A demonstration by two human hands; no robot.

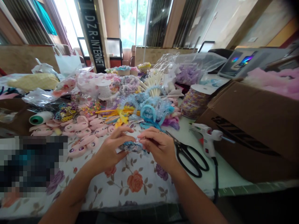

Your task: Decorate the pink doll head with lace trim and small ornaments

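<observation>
A small blue-and-grey fluffy yarn piece (132, 147) is between my hands, above the flowered cloth. My left hand (112, 145) curls around its left end, thumb below and fingers arched above. On the other side, the thumb and fingertips of my right hand (160, 145) are pinched together at the piece's right end; what is in the pinch is too small to name. Black-handled scissors (190, 158) lie just right of my right hand. Fluffy blue trim (156, 107) is heaped beyond my fingers, and pale pink doll-face pieces (83, 132) spread out to the left.
A white glue gun (207, 137) with a black cord stands beside a large cardboard box (252, 130) on the right. Behind are a spool of multicoloured yarn (196, 101), wooden sticks (154, 82) and plastic bags. A green-capped white bottle (40, 118) lies at left.
</observation>
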